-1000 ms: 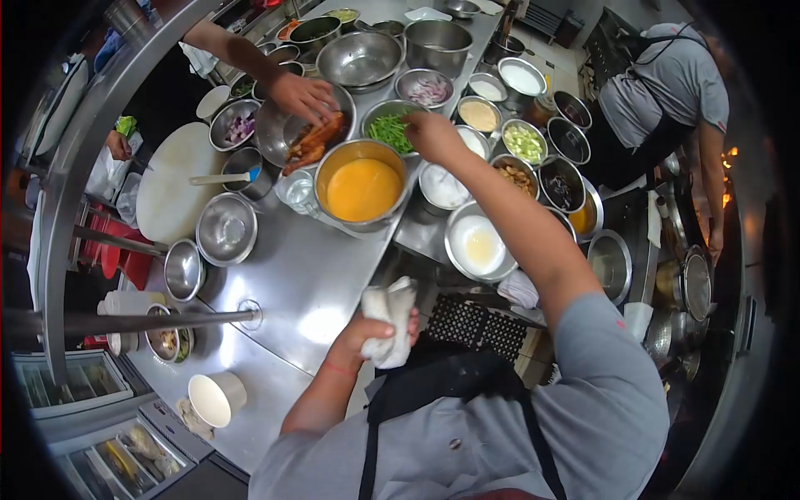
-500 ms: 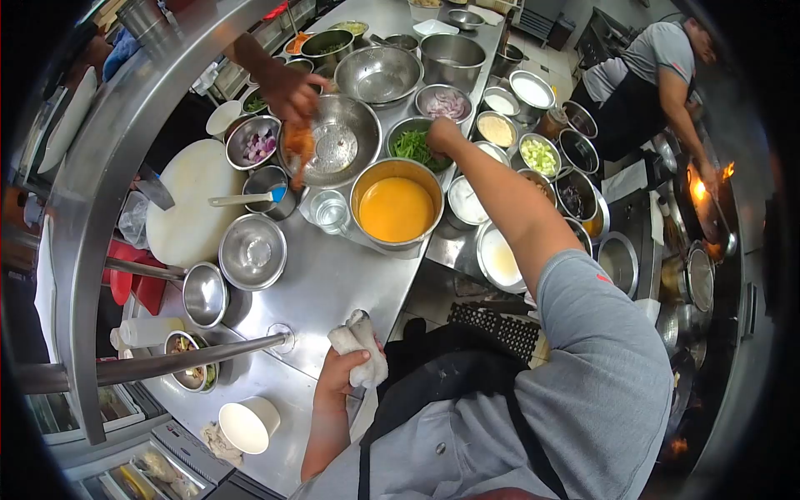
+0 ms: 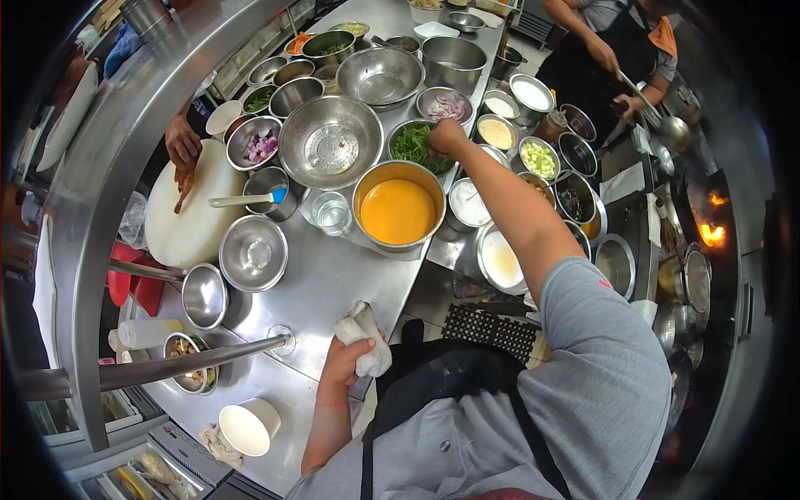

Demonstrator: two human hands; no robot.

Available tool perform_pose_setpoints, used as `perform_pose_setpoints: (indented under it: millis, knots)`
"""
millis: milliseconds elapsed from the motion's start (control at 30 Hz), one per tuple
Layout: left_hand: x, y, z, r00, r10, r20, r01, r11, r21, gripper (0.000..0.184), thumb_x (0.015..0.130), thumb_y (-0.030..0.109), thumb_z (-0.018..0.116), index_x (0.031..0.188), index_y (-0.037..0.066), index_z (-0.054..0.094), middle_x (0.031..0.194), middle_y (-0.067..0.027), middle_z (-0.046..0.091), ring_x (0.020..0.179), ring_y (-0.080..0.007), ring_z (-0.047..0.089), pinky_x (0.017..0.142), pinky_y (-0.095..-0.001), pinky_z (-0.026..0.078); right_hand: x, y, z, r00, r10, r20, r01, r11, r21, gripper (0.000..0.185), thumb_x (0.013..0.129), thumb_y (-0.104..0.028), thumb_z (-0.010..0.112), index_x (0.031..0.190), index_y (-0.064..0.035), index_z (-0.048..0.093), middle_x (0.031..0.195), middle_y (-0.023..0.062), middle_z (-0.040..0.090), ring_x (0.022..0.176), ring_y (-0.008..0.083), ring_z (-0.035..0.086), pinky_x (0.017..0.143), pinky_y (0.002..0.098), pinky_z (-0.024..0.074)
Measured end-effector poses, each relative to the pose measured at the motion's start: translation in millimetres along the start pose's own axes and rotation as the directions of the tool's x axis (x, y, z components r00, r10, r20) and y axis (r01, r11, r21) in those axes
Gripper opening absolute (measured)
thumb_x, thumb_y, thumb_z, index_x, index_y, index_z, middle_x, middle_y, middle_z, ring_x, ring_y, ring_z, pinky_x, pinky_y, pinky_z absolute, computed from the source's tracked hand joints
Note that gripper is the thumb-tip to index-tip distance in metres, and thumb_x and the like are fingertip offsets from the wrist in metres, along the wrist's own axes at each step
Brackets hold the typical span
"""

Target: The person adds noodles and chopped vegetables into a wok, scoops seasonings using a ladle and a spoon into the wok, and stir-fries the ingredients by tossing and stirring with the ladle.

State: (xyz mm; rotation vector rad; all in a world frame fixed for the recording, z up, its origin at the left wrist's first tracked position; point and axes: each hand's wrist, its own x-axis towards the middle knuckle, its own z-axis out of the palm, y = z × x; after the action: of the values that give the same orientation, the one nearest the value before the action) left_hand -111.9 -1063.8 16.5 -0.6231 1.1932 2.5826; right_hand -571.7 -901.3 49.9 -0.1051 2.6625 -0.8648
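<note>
My left hand (image 3: 340,360) is closed around a folded white cloth (image 3: 367,350), near the table's front edge. Stretched out ahead, my right hand (image 3: 447,137) dips its curled fingers into chopped greens (image 3: 411,143) at the right side of a metal bowl. The fingertips are partly hidden, and the hand looks closed on some of the greens. Just in front of that bowl stands a pot of orange liquid (image 3: 397,212). A bowl of sliced purple onion (image 3: 444,106) sits behind the greens.
A co-worker's hand (image 3: 182,143) holds a brown piece of food (image 3: 187,179) over the round white cutting board (image 3: 187,225). Another person (image 3: 612,50) with a ladle (image 3: 667,125) stands by the stove flames (image 3: 711,234). A metal rail (image 3: 196,360) crosses the left side.
The co-worker's hand has carried the brown food from the large metal bowl left to the cutting board. The person by the stove has turned and lifted a ladle. My hands have barely moved.
</note>
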Motion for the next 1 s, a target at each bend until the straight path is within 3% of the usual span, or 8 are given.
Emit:
perform_pose_setpoints:
  millis: [167,267,333,400,533,633,867,1000]
  knots:
    - [2,0,-5,0.998,0.025,-0.064,-0.023,0.999,0.044,0.041,0.074,0.004,0.064,0.113,-0.004,0.054,0.097,-0.0151,0.064,0.087,-0.026,0.065,0.077,-0.0386,0.054,16,15,20,1.0,0.022,0.005,-0.022,0.927,0.375,0.014,0.077,-0.009,0.063,0.073,0.0041,0.064,0.064,0.0153,0.064,0.046,0.0206,0.06,0.043,0.0351,0.0486]
    - [2,1,-2,0.995,0.046,-0.084,-0.041,0.998,0.052,0.04,0.075,0.004,0.064,0.113,-0.005,0.054,0.097,-0.0156,0.065,0.088,-0.0263,0.065,0.077,-0.0385,0.054,4,2,20,1.0,-0.007,0.016,0.006,0.999,0.05,0.019,0.075,-0.014,0.065,0.08,0.0042,0.066,0.072,0.0178,0.067,0.056,0.0242,0.065,0.053,0.0363,0.053]
    - [-2,-1,0,0.994,0.051,-0.096,-0.046,0.997,0.058,0.04,0.075,0.003,0.063,0.113,-0.005,0.054,0.097,-0.0159,0.064,0.088,-0.0266,0.065,0.077,-0.0385,0.054,20,14,41,0.912,-0.402,-0.078,0.308,0.799,-0.517,0.023,0.073,-0.017,0.067,0.086,0.0011,0.069,0.078,0.0179,0.069,0.069,0.0278,0.068,0.067,0.0362,0.0543]
    - [-5,-2,1,0.992,0.039,-0.121,-0.036,0.999,0.028,0.041,0.076,0.001,0.063,0.115,-0.004,0.053,0.097,-0.0162,0.064,0.088,-0.0273,0.065,0.077,-0.0389,0.054,26,10,36,0.936,-0.344,-0.078,0.251,0.804,-0.538,0.024,0.072,-0.019,0.066,0.089,-0.0017,0.071,0.078,0.0157,0.069,0.08,0.029,0.068,0.076,0.0352,0.0525]
    - [-7,-8,-6,0.987,0.033,-0.159,-0.03,0.999,0.018,0.042,0.076,0.0,0.062,0.117,-0.004,0.051,0.097,-0.0162,0.064,0.088,-0.0274,0.065,0.077,-0.0389,0.054,10,-1,-6,0.989,-0.146,0.024,0.144,0.916,-0.374,0.018,0.073,-0.015,0.067,0.079,0.0017,0.069,0.069,0.0152,0.067,0.062,0.0261,0.067,0.06,0.0345,0.054]
    - [-3,-9,-5,0.991,0.029,-0.132,-0.026,0.999,0.024,0.042,0.076,-0.001,0.062,0.117,-0.004,0.051,0.097,-0.0161,0.064,0.087,-0.0272,0.065,0.076,-0.0387,0.054,-9,-2,-18,0.988,-0.133,-0.076,0.148,0.959,0.242,0.014,0.077,-0.01,0.07,0.077,0.0037,0.067,0.064,0.0122,0.066,0.052,0.0194,0.065,0.048,0.0313,0.0539]
    - [3,-5,-7,0.982,0.072,-0.173,-0.049,0.99,0.134,0.041,0.075,-0.001,0.06,0.115,-0.003,0.052,0.095,-0.0151,0.064,0.086,-0.0262,0.064,0.075,-0.038,0.054,-5,11,-15,0.992,-0.08,-0.098,0.104,0.956,0.276,0.008,0.08,-0.003,0.066,0.083,0.004,0.064,0.072,0.0133,0.066,0.057,0.0208,0.066,0.05,0.0322,0.0557]
    - [2,-7,-10,0.98,0.085,-0.18,-0.056,0.986,0.157,0.037,0.074,-0.002,0.061,0.111,-0.004,0.055,0.093,-0.0141,0.064,0.084,-0.0249,0.065,0.073,-0.0358,0.053,-10,12,-20,0.998,0.039,-0.051,0.018,0.58,0.815,0.01,0.085,0.0,0.061,0.093,0.0031,0.06,0.083,0.0123,0.064,0.065,0.0203,0.064,0.055,0.0306,0.0564]
